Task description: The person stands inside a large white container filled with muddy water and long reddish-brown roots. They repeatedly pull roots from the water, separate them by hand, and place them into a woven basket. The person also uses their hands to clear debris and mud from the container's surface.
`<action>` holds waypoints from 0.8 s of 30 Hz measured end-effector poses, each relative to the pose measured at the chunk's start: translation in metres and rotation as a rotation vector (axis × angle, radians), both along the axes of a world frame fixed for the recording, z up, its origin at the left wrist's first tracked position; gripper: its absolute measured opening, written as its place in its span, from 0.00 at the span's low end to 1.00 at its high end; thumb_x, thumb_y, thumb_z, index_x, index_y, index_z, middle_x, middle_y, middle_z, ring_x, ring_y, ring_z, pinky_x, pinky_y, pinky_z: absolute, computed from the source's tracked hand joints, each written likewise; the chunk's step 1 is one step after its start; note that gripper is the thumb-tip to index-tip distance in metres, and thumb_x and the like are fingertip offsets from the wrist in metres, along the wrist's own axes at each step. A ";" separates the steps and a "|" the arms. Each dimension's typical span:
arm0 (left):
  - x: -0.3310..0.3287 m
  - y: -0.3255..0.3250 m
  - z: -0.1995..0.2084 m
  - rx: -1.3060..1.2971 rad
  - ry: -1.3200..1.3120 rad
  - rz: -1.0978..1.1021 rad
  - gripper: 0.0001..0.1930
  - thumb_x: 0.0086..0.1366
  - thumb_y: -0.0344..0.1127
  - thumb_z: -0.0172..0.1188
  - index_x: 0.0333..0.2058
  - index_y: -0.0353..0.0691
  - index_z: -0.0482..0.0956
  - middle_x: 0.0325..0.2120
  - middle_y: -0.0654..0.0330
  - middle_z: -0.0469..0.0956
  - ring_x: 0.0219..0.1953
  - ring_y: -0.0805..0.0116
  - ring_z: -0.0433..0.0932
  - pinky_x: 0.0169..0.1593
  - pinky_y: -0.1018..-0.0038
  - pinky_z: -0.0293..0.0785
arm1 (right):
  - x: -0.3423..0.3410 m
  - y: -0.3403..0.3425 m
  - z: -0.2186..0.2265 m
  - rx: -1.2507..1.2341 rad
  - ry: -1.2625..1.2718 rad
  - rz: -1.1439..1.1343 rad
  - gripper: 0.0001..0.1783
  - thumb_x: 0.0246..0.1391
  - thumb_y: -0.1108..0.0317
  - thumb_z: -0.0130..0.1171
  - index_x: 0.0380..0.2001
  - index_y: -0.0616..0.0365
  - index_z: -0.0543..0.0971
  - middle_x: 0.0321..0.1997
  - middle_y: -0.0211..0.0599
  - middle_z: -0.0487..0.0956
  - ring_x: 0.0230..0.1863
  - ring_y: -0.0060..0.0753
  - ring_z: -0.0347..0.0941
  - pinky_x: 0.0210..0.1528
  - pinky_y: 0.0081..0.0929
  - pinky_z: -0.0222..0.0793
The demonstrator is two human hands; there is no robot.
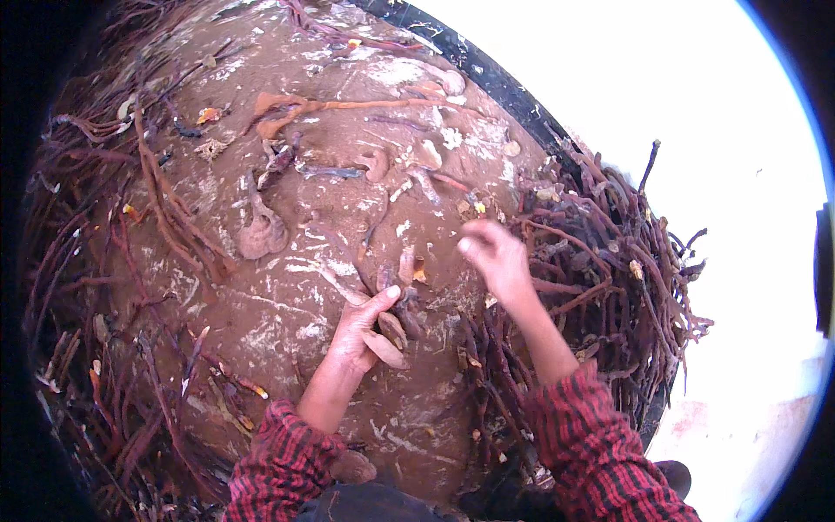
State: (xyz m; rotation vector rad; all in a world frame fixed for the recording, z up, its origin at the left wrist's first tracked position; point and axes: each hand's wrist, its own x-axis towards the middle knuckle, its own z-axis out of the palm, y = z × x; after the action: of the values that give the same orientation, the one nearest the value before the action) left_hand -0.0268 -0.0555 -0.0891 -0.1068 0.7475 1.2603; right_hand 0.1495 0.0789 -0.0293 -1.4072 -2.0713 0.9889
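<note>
My left hand [361,329] rests on a brown, dusty, white-flecked surface [287,313] and grips a flat brown mushroom-like cap with a dark stalk [393,329]. More dark stalked pieces [404,278] lie just above its thumb. My right hand [494,257] hovers a little above the surface to the right, blurred, its fingers curled loosely; whether it holds anything cannot be told. Both forearms wear red and black checked sleeves [287,465].
Tangled heaps of dark reddish-brown stalks ring the surface on the right [609,261] and on the left [96,261]. Loose caps lie about, one large [261,233], one orange-brown with a long stem [287,109]. A black rim [504,83] borders a bright overexposed floor [696,113].
</note>
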 end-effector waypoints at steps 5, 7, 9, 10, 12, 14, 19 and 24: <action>-0.005 0.002 0.001 -0.009 -0.121 0.063 0.14 0.59 0.36 0.62 0.40 0.33 0.74 0.31 0.55 0.78 0.33 0.64 0.78 0.36 0.69 0.77 | 0.020 0.077 -0.035 0.290 -0.650 -0.091 0.24 0.41 0.67 0.64 0.45 0.59 0.72 0.38 0.51 0.78 0.42 0.51 0.75 0.45 0.40 0.70; -0.008 -0.003 -0.008 -0.016 -0.156 0.078 0.15 0.60 0.39 0.60 0.40 0.34 0.74 0.32 0.55 0.78 0.34 0.62 0.78 0.37 0.68 0.77 | 0.009 0.081 -0.040 0.029 -0.861 -0.118 0.27 0.40 0.67 0.65 0.47 0.58 0.71 0.36 0.50 0.79 0.42 0.53 0.75 0.45 0.42 0.70; -0.010 -0.006 -0.010 -0.003 -0.195 0.122 0.16 0.60 0.41 0.60 0.40 0.34 0.74 0.32 0.55 0.78 0.35 0.62 0.78 0.38 0.67 0.77 | 0.011 0.084 -0.052 0.072 -0.606 -0.168 0.23 0.39 0.69 0.64 0.43 0.61 0.74 0.32 0.49 0.80 0.37 0.45 0.78 0.40 0.36 0.72; -0.013 -0.007 -0.009 0.034 -0.191 0.126 0.17 0.61 0.42 0.59 0.41 0.34 0.74 0.32 0.54 0.78 0.36 0.62 0.78 0.38 0.68 0.77 | 0.014 0.087 -0.056 0.046 -0.456 -0.216 0.21 0.39 0.67 0.64 0.41 0.60 0.76 0.32 0.49 0.80 0.36 0.46 0.78 0.41 0.36 0.73; -0.011 -0.006 -0.010 0.117 -0.210 0.120 0.19 0.62 0.45 0.57 0.42 0.33 0.74 0.33 0.54 0.78 0.37 0.61 0.78 0.39 0.68 0.76 | 0.036 0.103 -0.064 -0.009 -0.202 -0.289 0.21 0.38 0.64 0.64 0.38 0.60 0.79 0.33 0.50 0.81 0.36 0.41 0.79 0.41 0.31 0.72; -0.007 0.001 -0.007 0.113 -0.260 0.144 0.20 0.63 0.47 0.55 0.43 0.34 0.74 0.34 0.53 0.78 0.37 0.61 0.78 0.39 0.68 0.77 | 0.051 0.120 -0.067 -0.077 -0.054 -0.231 0.22 0.38 0.63 0.64 0.40 0.61 0.79 0.34 0.49 0.80 0.36 0.42 0.78 0.42 0.31 0.71; -0.013 -0.007 -0.021 0.114 -0.206 0.163 0.18 0.64 0.48 0.54 0.41 0.38 0.74 0.34 0.51 0.78 0.37 0.60 0.77 0.37 0.67 0.77 | -0.014 0.103 -0.044 0.212 -0.370 -0.032 0.30 0.41 0.60 0.66 0.49 0.59 0.73 0.46 0.48 0.76 0.48 0.48 0.73 0.51 0.37 0.67; -0.010 -0.005 -0.021 0.051 -0.219 0.136 0.18 0.64 0.47 0.54 0.42 0.38 0.74 0.34 0.52 0.78 0.36 0.60 0.77 0.37 0.67 0.76 | -0.063 0.107 -0.042 0.234 -0.436 0.104 0.43 0.41 0.60 0.67 0.61 0.48 0.60 0.56 0.50 0.69 0.55 0.52 0.67 0.56 0.42 0.62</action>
State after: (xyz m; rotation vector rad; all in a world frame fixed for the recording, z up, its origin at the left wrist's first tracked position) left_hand -0.0372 -0.0604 -0.1104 -0.2532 0.5252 1.3711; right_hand 0.0868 0.1860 -0.0715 -1.5011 -2.4973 0.4793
